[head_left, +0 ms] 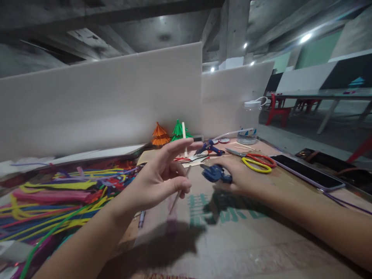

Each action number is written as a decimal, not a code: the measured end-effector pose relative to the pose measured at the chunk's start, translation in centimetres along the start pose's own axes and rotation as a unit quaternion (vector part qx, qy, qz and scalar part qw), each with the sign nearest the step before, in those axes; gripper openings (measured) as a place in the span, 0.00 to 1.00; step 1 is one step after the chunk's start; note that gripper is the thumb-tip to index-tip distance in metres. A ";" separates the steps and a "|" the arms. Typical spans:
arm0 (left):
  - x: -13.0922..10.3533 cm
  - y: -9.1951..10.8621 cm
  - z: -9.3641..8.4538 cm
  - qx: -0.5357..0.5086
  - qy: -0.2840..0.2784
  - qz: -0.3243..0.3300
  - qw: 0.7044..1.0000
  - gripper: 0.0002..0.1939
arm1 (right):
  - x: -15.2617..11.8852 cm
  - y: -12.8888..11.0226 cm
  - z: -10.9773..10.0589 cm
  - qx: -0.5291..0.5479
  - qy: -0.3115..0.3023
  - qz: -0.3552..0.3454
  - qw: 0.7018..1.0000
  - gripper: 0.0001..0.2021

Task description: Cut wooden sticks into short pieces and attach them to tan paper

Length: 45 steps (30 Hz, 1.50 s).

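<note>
A thin stick (175,202) is pinched between the thumb and fingers of my left hand (162,174), its lower end slanting down over the table. My right hand (232,174) is closed around a dark blue folded object (213,173), held just above the table to the right of the stick. The two hands are apart. Behind them lies a blue glue gun (209,146) with a white glue stick in it. Scissors with red and yellow handles (257,162) rest beyond my right wrist.
Colourful pipe cleaners (58,193) are heaped at the left. Orange (161,135) and green (178,131) tree shapes stand at the back beside a white board (101,104). A clear bottle (249,122) and a phone (308,171) are at the right.
</note>
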State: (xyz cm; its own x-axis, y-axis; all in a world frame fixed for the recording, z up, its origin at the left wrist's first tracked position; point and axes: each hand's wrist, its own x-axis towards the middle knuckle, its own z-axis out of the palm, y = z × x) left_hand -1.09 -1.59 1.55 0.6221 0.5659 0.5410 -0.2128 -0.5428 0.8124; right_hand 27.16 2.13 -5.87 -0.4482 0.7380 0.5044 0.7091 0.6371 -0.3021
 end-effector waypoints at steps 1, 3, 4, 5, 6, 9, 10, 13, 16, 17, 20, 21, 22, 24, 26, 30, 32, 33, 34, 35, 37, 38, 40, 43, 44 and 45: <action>-0.1 0.2 0.2 0.013 0.008 0.011 1.000 0.32 | 0.0 0.1 0.3 -0.030 -0.028 0.009 0.999 0.24; -0.4 0.5 0.4 0.029 0.016 0.030 0.999 0.33 | 0.0 0.1 1.0 -0.081 -0.083 0.009 0.993 0.22; -0.4 0.6 0.5 0.032 0.016 0.035 0.999 0.33 | 0.0 0.0 1.3 -0.102 -0.106 0.001 0.989 0.21; -0.5 0.6 0.5 0.032 0.013 0.037 0.999 0.34 | 0.0 -0.1 1.6 -0.120 -0.124 -0.010 0.985 0.20; -0.5 0.7 0.5 0.031 0.011 0.039 0.999 0.34 | 0.0 -0.2 1.8 -0.134 -0.136 -0.023 0.981 0.20; -0.2 0.5 0.1 0.037 0.005 0.044 0.998 0.35 | 0.0 -0.1 2.4 -0.150 -0.150 -0.040 0.976 0.20; -0.1 0.2 -0.2 0.049 0.003 0.047 0.998 0.34 | 0.0 0.0 2.5 -0.150 -0.150 -0.039 0.977 0.19; 0.6 -1.4 -1.7 0.165 -0.007 0.013 0.986 0.30 | -0.1 0.3 2.6 -0.147 -0.148 -0.036 0.977 0.18; 1.2 -4.6 -4.3 0.419 -0.047 -0.100 0.901 0.25 | 0.0 0.5 2.7 -0.150 -0.154 -0.036 0.976 0.19; 1.3 -6.0 -5.2 0.446 -0.056 -0.124 0.884 0.23 | 0.0 0.6 2.7 -0.151 -0.156 -0.035 0.975 0.20; 0.9 -9.7 -7.7 0.483 -0.062 -0.163 0.858 0.13 | 0.1 0.6 2.8 -0.155 -0.164 -0.037 0.974 0.20; 0.7 -10.7 -8.3 0.489 -0.063 -0.171 0.853 0.13 | 0.1 0.6 2.8 -0.156 -0.165 -0.038 0.973 0.19; 0.4 -11.4 -8.8 0.492 -0.062 -0.176 0.851 0.14 | 0.1 0.6 2.8 -0.157 -0.165 -0.039 0.973 0.19; 0.1 -12.3 -9.3 0.488 -0.058 -0.179 0.853 0.14 | 0.2 0.5 2.8 -0.157 -0.168 -0.040 0.972 0.20; 0.0 -12.2 -9.3 0.473 -0.046 -0.175 0.862 0.14 | 0.2 0.4 2.6 -0.153 -0.172 -0.036 0.973 0.20; 0.7 -10.3 -8.2 0.411 -0.003 -0.157 0.898 0.15 | 0.5 0.2 2.4 -0.140 -0.168 -0.022 0.976 0.25; 1.1 -9.1 -7.2 0.359 0.012 -0.140 0.923 0.15 | 0.6 0.2 2.3 -0.134 -0.161 -0.005 0.978 0.30; 1.3 -8.4 -6.6 0.331 0.016 -0.129 0.934 0.14 | 0.7 0.2 2.2 -0.132 -0.159 0.003 0.978 0.32; 1.4 -7.9 -6.1 0.304 0.020 -0.117 0.945 0.13 | 0.7 0.2 2.2 -0.132 -0.157 0.010 0.979 0.35; 1.5 -7.4 -5.5 0.279 0.024 -0.105 0.954 0.12 | 0.8 0.3 2.3 -0.133 -0.158 0.015 0.978 0.37; 1.6 -6.6 -4.5 0.240 0.031 -0.083 0.967 0.10 | 0.8 0.3 2.4 -0.139 -0.169 0.023 0.976 0.40; 1.6 -6.4 -4.0 0.227 0.032 -0.074 0.970 0.09 | 0.8 0.3 2.4 -0.141 -0.177 0.024 0.974 0.42; 1.5 -6.0 -3.3 0.221 0.031 -0.065 0.973 0.08 | 0.8 0.3 2.5 -0.146 -0.189 0.025 0.971 0.44; 1.3 -5.7 -2.6 0.259 0.030 -0.078 0.962 0.05 | 0.8 0.1 2.3 -0.141 -0.154 0.011 0.978 0.41; 1.2 -5.8 -2.4 0.284 0.032 -0.089 0.954 0.04 | 0.8 0.0 2.0 -0.135 -0.121 0.001 0.983 0.39; 1.1 -5.9 -2.3 0.313 0.035 -0.102 0.943 0.02 | 0.8 -0.1 1.7 -0.128 -0.078 -0.015 0.989 0.36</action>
State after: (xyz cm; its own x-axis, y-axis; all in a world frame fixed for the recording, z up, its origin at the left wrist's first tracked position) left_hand -0.84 3.64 -2.12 0.5462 0.7263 0.4174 0.4072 -0.6657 0.6254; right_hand 25.75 3.04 -6.79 -0.5352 0.7579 0.3730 0.8003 0.5963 -0.0635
